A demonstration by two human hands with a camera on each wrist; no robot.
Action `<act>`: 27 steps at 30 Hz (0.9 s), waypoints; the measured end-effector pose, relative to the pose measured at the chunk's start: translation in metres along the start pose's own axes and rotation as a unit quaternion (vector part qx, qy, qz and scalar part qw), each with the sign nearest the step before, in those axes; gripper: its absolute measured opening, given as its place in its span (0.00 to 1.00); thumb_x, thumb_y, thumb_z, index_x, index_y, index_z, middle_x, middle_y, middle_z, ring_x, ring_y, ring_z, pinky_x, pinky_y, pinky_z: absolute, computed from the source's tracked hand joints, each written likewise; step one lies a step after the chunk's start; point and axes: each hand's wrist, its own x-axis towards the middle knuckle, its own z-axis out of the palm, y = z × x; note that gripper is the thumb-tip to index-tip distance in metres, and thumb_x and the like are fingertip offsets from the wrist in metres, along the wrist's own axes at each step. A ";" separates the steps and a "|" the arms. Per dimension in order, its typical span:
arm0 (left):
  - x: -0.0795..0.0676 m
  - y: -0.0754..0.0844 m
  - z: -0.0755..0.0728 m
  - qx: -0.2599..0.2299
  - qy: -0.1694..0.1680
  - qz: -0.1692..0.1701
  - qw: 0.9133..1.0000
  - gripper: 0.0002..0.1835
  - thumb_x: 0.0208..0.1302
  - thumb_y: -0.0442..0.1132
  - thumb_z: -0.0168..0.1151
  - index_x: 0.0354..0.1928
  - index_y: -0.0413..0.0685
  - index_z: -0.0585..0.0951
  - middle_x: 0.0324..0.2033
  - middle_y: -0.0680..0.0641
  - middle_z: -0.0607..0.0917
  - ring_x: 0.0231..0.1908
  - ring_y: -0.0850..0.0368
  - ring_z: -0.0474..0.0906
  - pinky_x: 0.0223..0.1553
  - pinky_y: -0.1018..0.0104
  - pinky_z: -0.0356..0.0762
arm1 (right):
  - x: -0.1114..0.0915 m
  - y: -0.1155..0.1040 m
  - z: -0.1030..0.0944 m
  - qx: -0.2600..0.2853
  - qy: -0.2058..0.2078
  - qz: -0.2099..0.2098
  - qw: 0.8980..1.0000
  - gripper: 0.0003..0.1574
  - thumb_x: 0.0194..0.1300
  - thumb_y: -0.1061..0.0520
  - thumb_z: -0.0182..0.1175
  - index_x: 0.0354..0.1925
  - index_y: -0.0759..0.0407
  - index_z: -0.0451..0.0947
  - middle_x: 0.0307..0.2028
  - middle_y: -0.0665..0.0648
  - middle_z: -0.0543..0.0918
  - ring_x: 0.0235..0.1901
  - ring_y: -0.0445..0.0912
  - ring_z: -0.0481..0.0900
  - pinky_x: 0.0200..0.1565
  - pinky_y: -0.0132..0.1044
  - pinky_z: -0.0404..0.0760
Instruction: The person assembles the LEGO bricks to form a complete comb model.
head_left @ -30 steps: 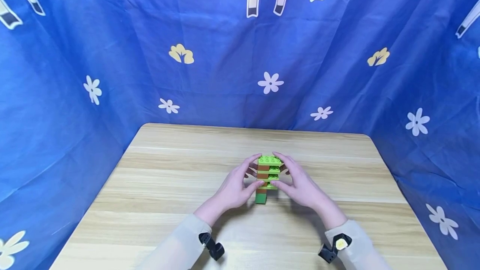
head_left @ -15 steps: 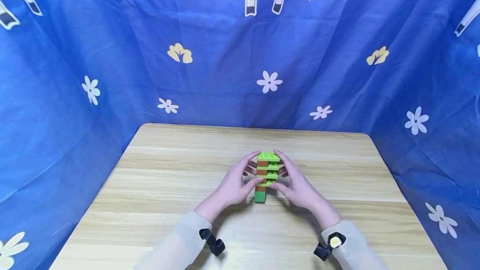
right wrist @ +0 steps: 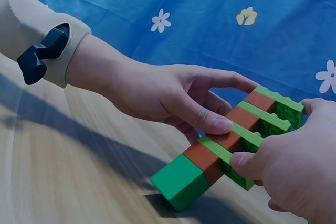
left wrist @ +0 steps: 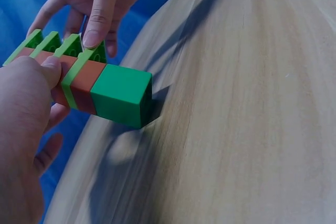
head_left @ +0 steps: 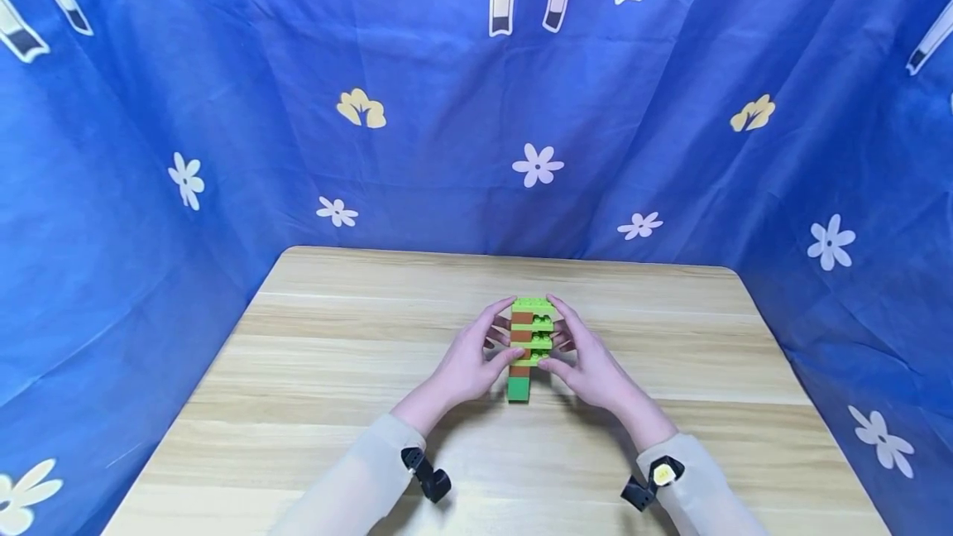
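Observation:
A building-block tower (head_left: 519, 337) stands between both hands near the middle of the table. Its base is a dark green block (right wrist: 181, 182). Above that, brown blocks alternate with lime-green plates (left wrist: 77, 69) that jut out on the right side. My left hand (head_left: 463, 366) grips the tower from the left, thumb on the front of a brown block and index finger up at the top plate. From the right, my right hand (head_left: 591, 366) holds the jutting plates, thumb at the lowest plate's edge and index finger at the top corner. Its other fingers are partly hidden behind the plates.
The light wooden table (head_left: 357, 304) stretches around the hands. Blue cloth (head_left: 447, 106) with flowers and animal legs encloses it at the back and sides. Black wrist cameras sit on both pale sleeves (head_left: 357, 470).
The tower's top has shifted a little upward in the head view, showing less of its studded face and more of its front. Both hands moved along with it, keeping their hold.

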 end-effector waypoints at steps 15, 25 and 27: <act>0.012 -0.004 0.002 -0.023 0.000 -0.032 0.999 0.43 0.71 0.37 0.72 0.82 0.54 0.60 0.53 0.45 0.83 0.46 0.56 0.84 0.51 0.59 0.85 | 0.014 0.008 -0.002 0.033 -0.020 0.026 0.999 0.66 0.62 0.68 0.75 0.85 0.53 0.47 0.53 0.58 0.84 0.48 0.52 0.85 0.53 0.49 0.85; 0.024 -0.003 -0.002 -0.049 -0.030 -0.085 0.995 0.42 0.72 0.34 0.70 0.81 0.50 0.58 0.48 0.45 0.83 0.43 0.54 0.84 0.47 0.61 0.85 | 0.026 0.016 -0.004 0.062 -0.059 0.063 0.994 0.67 0.63 0.67 0.75 0.86 0.54 0.44 0.49 0.59 0.82 0.46 0.53 0.85 0.52 0.44 0.86; 0.026 -0.003 -0.002 -0.052 -0.030 -0.098 0.993 0.43 0.71 0.34 0.70 0.81 0.50 0.58 0.48 0.45 0.83 0.43 0.54 0.84 0.48 0.60 0.85 | 0.029 0.017 -0.004 0.065 -0.061 0.073 0.993 0.67 0.63 0.67 0.75 0.86 0.54 0.44 0.49 0.59 0.82 0.45 0.51 0.85 0.51 0.42 0.86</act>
